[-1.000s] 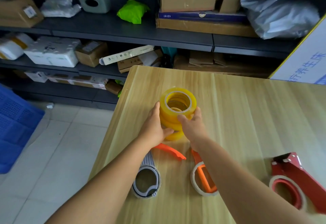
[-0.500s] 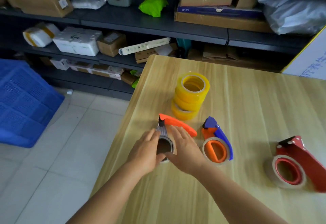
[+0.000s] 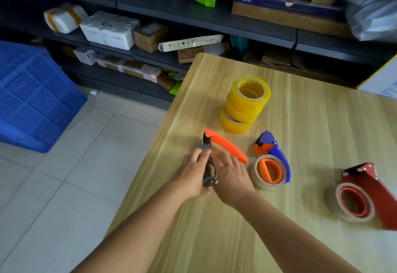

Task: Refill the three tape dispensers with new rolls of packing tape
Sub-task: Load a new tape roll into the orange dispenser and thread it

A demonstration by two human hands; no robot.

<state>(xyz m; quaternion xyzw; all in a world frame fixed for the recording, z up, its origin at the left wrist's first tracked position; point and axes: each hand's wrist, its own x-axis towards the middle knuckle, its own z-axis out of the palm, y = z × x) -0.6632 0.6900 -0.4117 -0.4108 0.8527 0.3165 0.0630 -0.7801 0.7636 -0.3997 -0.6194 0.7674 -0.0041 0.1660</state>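
Both hands: left hand [image 3: 191,176] and right hand [image 3: 231,173] moved off yellow tape stack [image 3: 245,105], now gripping grey-orange dispenser [image 3: 209,165] upright on counter [image 3: 311,122]. First refill beginning.

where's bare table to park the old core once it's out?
Free: the far right stretch of the table, between the yellow tape stack and the red dispenser; also the near edge between the forearms. Crowded: the strip from the grey and orange dispenser, held by left hand and right hand, to the blue and orange dispenser.
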